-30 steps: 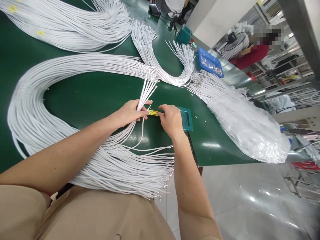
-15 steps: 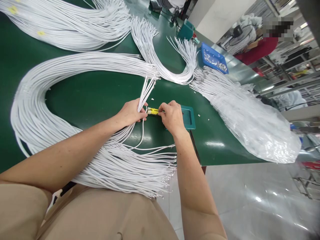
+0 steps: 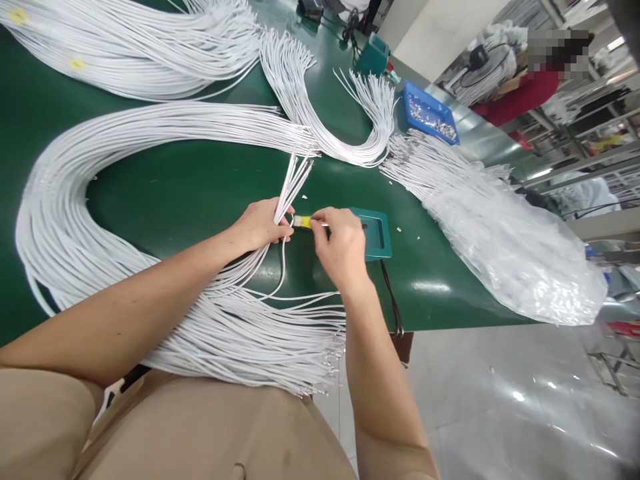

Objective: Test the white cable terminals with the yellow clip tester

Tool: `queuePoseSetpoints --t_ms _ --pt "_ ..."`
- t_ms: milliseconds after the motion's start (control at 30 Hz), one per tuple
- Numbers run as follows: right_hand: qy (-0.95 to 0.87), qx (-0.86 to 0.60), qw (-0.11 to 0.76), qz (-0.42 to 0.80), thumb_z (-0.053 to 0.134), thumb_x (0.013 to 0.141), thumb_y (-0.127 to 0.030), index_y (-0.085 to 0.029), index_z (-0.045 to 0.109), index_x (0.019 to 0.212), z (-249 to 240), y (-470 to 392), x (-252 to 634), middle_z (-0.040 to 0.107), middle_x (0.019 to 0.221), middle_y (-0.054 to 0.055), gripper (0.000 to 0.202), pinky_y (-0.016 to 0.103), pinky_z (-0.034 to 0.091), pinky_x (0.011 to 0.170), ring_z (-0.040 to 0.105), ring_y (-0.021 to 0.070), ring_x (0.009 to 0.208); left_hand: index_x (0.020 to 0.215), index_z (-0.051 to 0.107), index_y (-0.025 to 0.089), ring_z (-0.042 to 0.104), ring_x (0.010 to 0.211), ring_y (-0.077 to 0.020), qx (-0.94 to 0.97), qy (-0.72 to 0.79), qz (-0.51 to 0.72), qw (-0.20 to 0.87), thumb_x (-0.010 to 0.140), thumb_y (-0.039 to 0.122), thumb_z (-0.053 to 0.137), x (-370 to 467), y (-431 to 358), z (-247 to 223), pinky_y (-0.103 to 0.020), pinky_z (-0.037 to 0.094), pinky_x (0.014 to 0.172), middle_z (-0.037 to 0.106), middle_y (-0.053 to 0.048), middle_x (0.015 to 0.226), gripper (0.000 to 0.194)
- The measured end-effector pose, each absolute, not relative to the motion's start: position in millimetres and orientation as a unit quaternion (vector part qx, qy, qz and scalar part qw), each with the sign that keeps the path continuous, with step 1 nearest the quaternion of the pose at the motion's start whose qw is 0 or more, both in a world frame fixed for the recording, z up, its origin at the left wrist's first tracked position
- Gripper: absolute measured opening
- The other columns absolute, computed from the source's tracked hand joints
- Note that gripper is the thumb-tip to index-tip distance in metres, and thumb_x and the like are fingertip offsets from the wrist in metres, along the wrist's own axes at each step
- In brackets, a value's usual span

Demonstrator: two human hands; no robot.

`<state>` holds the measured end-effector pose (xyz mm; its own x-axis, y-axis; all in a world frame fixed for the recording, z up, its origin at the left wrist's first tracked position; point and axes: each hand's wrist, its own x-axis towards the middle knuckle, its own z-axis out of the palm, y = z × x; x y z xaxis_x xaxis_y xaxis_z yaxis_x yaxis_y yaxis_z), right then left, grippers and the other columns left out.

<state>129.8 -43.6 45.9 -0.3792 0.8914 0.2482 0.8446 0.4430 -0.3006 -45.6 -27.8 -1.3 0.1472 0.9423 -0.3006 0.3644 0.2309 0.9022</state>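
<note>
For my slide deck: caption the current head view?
Left hand grips white cables; right hand holds a yellow piece.

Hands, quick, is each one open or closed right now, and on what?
Left hand: closed, holding a bundle of white cables.
Right hand: closed, pinching a small yellow piece.

Glossy green tabletop (image 3: pixel 165 193), crinkled clear plastic bag (image 3: pixel 515 247), matt beige cloth (image 3: pixel 200 433).

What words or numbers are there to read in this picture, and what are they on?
None that I can read.
Yellow piece at the right hand's fingertips: too small and blurred to tell if it has writing.
Yellow patches on the top-left cables: too blurred.
Blue tray and plastic bag: no writing I can make out.
</note>
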Motion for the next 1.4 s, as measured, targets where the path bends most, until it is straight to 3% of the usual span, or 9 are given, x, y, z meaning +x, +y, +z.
queuePoseSetpoints --t_ms 200,400,633,733,833,900,1100,1233,1400 --pt "-0.902 -0.412 0.061 0.11 0.041 0.098 -0.023 -0.017 0.066 0.091 33 -93 99 0.071 0.091 0.008 0.026 0.034 0.039 0.08 0.059 0.022 0.087 0.105 0.063 0.018 0.062 0.055 -0.0144 0.561 0.572 0.297 0.519 0.066 0.02 0.069 -53 -29 14 -0.029 0.05 0.061 0.073 0.0 0.072 0.039" --pt "-0.926 -0.371 -0.038 0.065 0.044 0.088 -0.009 -0.014 0.063 0.086 25 -123 85 0.066 0.079 0.01 0.02 0.038 0.04 0.074 0.061 0.0249 0.078 0.08 0.07 0.017 0.065 0.072 -0.0168 0.494 0.53 0.329 0.605 0.063 0.023 0.078 -52 -32 21 -0.027 0.05 0.063 0.071 -0.004 0.078 0.02" --pt "-0.865 -0.438 -0.081 0.233 0.049 0.087 -0.018 -0.018 0.064 0.084 47 -136 95 0.07 0.074 0.008 0.015 0.031 0.04 0.056 0.064 0.0214 0.065 0.097 0.076 0.018 0.065 0.087 -0.0158 0.45 0.498 0.372 0.641 0.073 0.043 0.075 -51 -35 19 -0.028 0.049 0.078 0.073 -0.007 0.098 0.034" --pt "-0.764 -0.559 0.07 0.315 0.049 0.091 -0.028 -0.021 0.061 0.07 61 -99 108 0.068 0.067 0.003 0.026 0.028 0.043 0.059 0.063 0.0169 0.062 0.1 0.075 0.019 0.064 0.077 -0.0149 0.471 0.497 0.373 0.626 0.068 0.042 0.079 -50 -37 19 -0.03 0.049 0.078 0.073 -0.004 0.089 0.039" --pt "-0.608 -0.633 0.305 0.37 0.053 0.089 -0.044 -0.023 0.061 0.085 63 -56 118 0.063 0.064 -0.002 0.023 0.024 0.044 0.049 0.058 0.0122 0.052 0.092 0.072 0.017 0.064 0.07 -0.0153 0.479 0.491 0.369 0.627 0.06 0.036 0.085 -48 -38 20 -0.031 0.049 0.074 0.069 0.0 0.075 0.039" --pt "-0.566 -0.604 0.356 0.433 0.057 0.085 -0.044 -0.022 0.06 0.08 59 -38 119 0.062 0.064 -0.003 0.023 0.022 0.043 0.044 0.055 0.01 0.047 0.083 0.068 0.017 0.062 0.067 -0.0137 0.488 0.493 0.363 0.622 0.061 0.035 0.085 -48 -38 21 -0.029 0.048 0.072 0.066 0.001 0.071 0.033" --pt "-0.574 -0.551 0.286 0.535 0.061 0.081 -0.04 -0.019 0.055 0.067 45 -49 105 0.054 0.053 -0.006 0.025 0.019 0.039 0.039 0.047 0.0064 0.04 0.082 0.062 0.014 0.064 0.081 -0.0145 0.399 0.426 0.46 0.669 0.071 0.038 0.078 -48 -36 21 -0.03 0.049 0.076 0.069 -0.005 0.092 0.03" --pt "-0.588 -0.558 0.221 0.542 0.062 0.08 -0.039 -0.019 0.06 0.068 41 -59 107 0.057 0.054 -0.005 0.024 0.02 0.041 0.043 0.049 0.0068 0.041 0.074 0.049 0.017 0.062 0.07 -0.0129 0.4 0.434 0.48 0.649 0.065 0.025 0.079 -47 -35 20 -0.027 0.046 0.063 0.067 -0.001 0.078 0.033" --pt "-0.585 -0.616 0.346 0.399 0.063 0.081 -0.041 -0.02 0.071 0.083 55 -49 113 0.068 0.071 -0.001 0.023 0.024 0.047 0.059 0.058 0.0102 0.058 0.076 0.05 0.017 0.058 0.065 -0.0116 0.48 0.492 0.442 0.576 0.062 0.028 0.081 -48 -36 24 -0.027 0.044 0.064 0.068 0.0 0.076 0.036"
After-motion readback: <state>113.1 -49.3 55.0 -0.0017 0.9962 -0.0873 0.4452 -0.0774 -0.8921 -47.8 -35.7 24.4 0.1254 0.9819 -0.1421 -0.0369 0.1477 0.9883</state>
